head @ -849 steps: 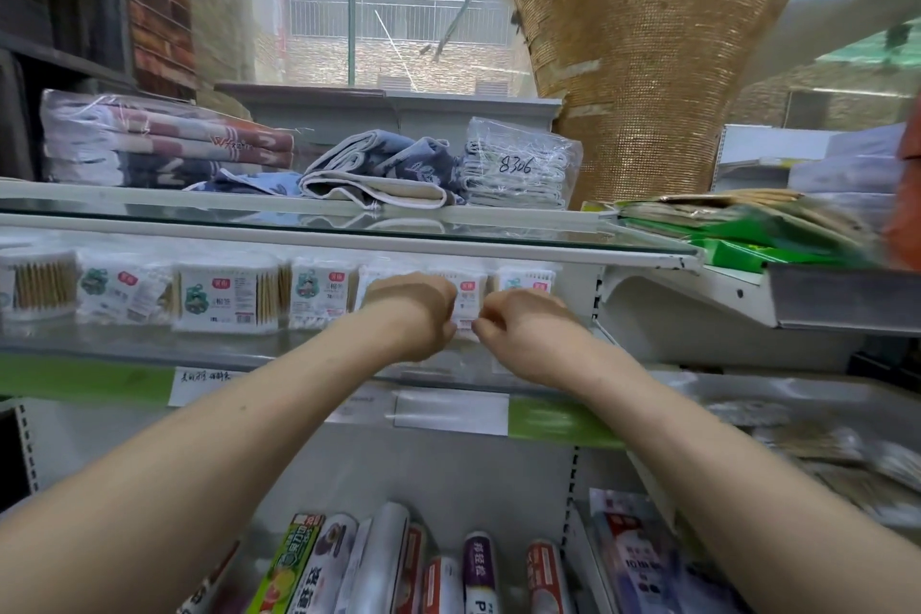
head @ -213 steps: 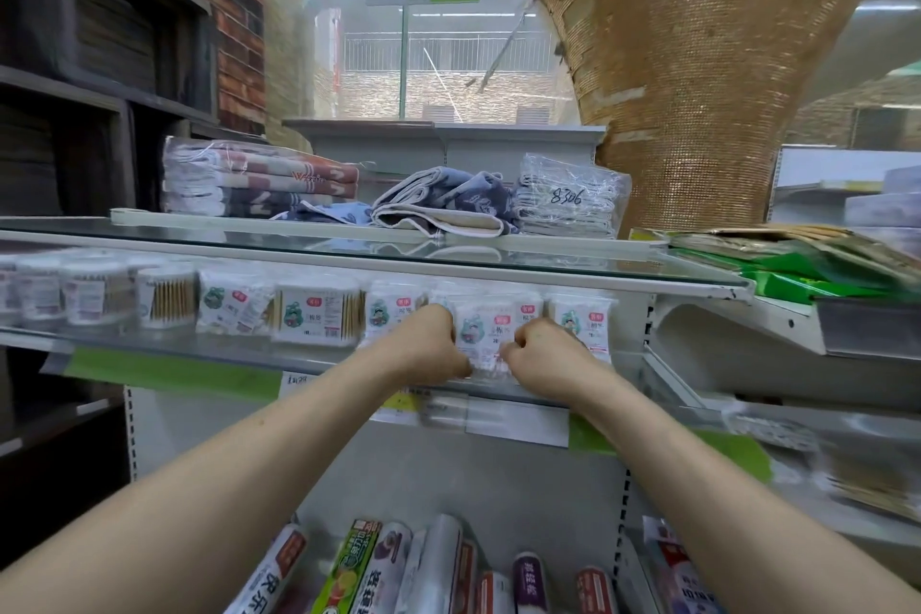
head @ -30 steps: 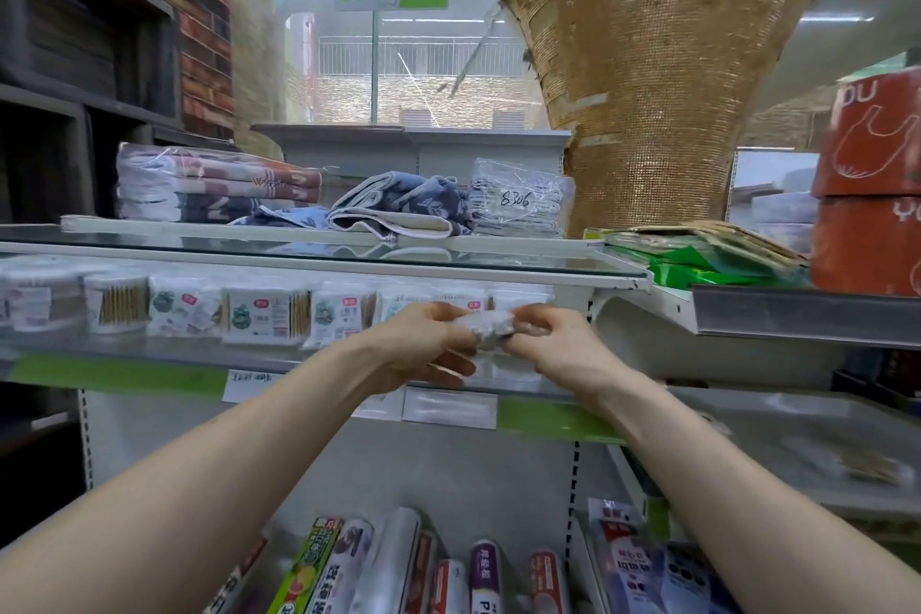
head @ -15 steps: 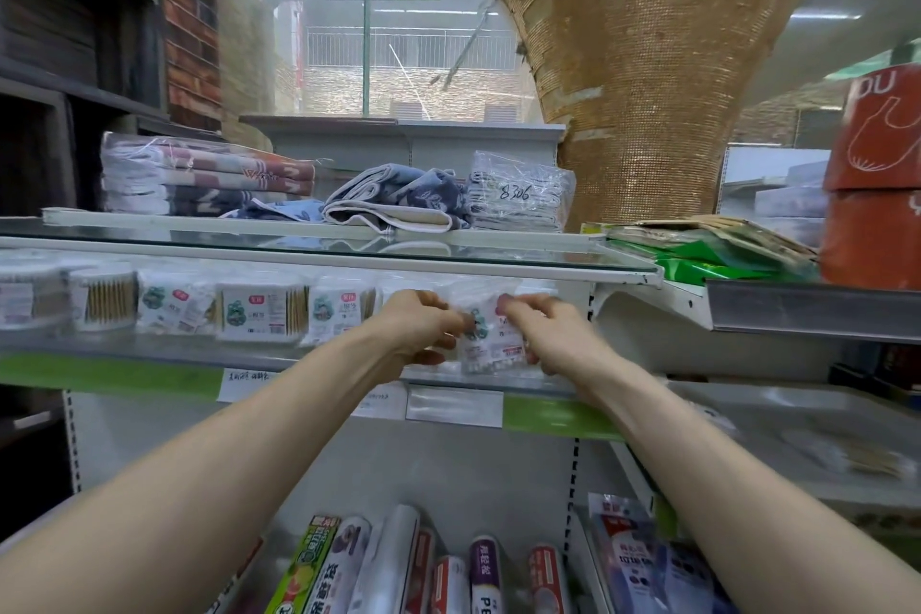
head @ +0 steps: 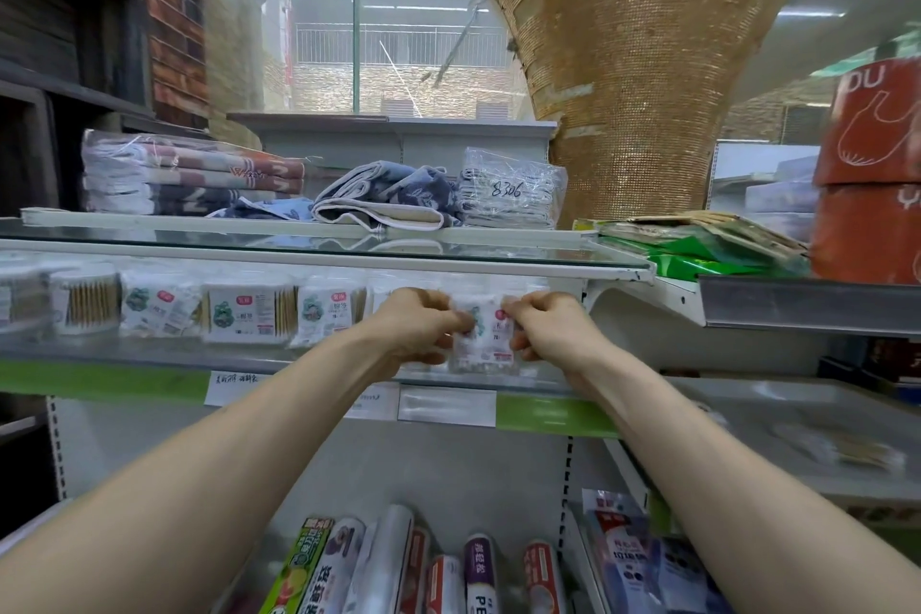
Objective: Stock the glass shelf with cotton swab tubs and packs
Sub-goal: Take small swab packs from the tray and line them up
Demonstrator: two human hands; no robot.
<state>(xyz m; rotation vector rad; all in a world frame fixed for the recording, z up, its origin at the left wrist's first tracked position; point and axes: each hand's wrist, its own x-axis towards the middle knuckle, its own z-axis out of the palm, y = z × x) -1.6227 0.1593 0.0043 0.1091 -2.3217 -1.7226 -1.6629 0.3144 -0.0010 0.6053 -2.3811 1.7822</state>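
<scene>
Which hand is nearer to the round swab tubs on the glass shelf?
Left. The left hand holds a pack right of the tubs; the right hand holds its far side.

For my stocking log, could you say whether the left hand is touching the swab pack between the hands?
Touching. The head view shows the left hand pinching the left edge of the swab pack; the right hand pinches its right edge.

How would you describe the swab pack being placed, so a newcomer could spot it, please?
Find the lower glass shelf below the towels. Follow its row of packs rightward. The last pack is the only one held by the left hand and right hand.
</scene>
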